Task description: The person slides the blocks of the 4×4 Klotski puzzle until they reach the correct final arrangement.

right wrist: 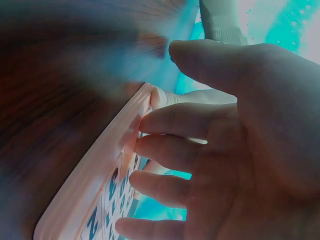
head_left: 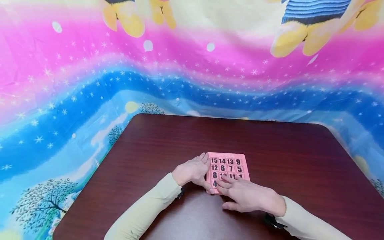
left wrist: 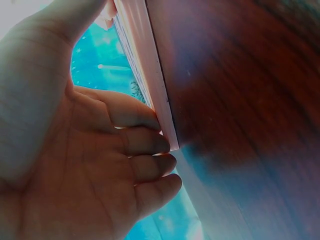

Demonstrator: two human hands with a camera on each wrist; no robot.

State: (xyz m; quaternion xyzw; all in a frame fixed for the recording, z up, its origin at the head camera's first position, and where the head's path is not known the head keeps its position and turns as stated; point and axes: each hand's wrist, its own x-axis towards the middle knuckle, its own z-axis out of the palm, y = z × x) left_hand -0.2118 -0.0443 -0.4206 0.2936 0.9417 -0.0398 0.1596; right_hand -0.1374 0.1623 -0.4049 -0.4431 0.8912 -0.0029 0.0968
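Observation:
A pink number sliding puzzle (head_left: 228, 155) lies flat on the dark wood table, its black-numbered tiles in rows; the top row reads 15, 14, 13, 9. Along its left edge rests my left hand (head_left: 193, 170), fingertips against the side and thumb at the near left corner. The left wrist view shows those fingers (left wrist: 150, 140) touching the puzzle's side wall (left wrist: 150, 60). My right hand (head_left: 250, 196) reaches over the near rows with extended, spread fingers, covering several tiles. In the right wrist view its fingertips (right wrist: 150, 145) touch the tile face, and the thumb stands off the puzzle.
The brown table (head_left: 168, 140) has rounded far corners and a glossy patch near the front. Behind and beside it hangs a colourful printed cloth (head_left: 192, 66) with snowflakes, trees and cartoon figures. Pale sleeves (head_left: 150, 203) cover both forearms, with something black at each wrist.

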